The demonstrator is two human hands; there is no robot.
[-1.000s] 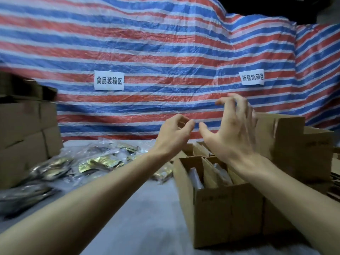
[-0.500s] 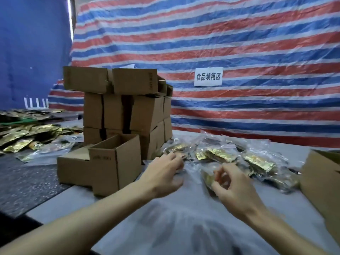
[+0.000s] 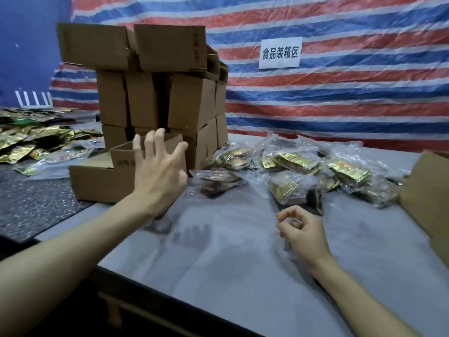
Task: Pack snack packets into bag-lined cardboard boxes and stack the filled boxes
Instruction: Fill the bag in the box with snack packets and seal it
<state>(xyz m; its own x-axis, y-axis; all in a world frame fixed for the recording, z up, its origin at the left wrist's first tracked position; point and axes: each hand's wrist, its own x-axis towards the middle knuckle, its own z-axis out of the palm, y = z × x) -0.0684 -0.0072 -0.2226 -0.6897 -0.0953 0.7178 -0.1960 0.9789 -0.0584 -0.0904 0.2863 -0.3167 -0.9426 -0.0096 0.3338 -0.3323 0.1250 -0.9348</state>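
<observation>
Head view. Stacked boxes [image 3: 155,98] of plain brown cardboard, three tiers high, at the back left of the table [image 3: 230,259]. In front of them, one open box [image 3: 124,164], flaps up, with a lower box [image 3: 90,181] against its left side. Left hand [image 3: 158,176] up before the open box, fingers spread, gripping nothing; contact unclear. Right hand [image 3: 303,232] low over the table, fingers curled toward the thumb, apparently empty. Just beyond it, bagged snack packets [image 3: 291,166]: gold foil in clear plastic, about six overlapping bundles. One more box [image 3: 427,198] cut off at the right edge. Open grey tabletop between the hands and along the near edge.
</observation>
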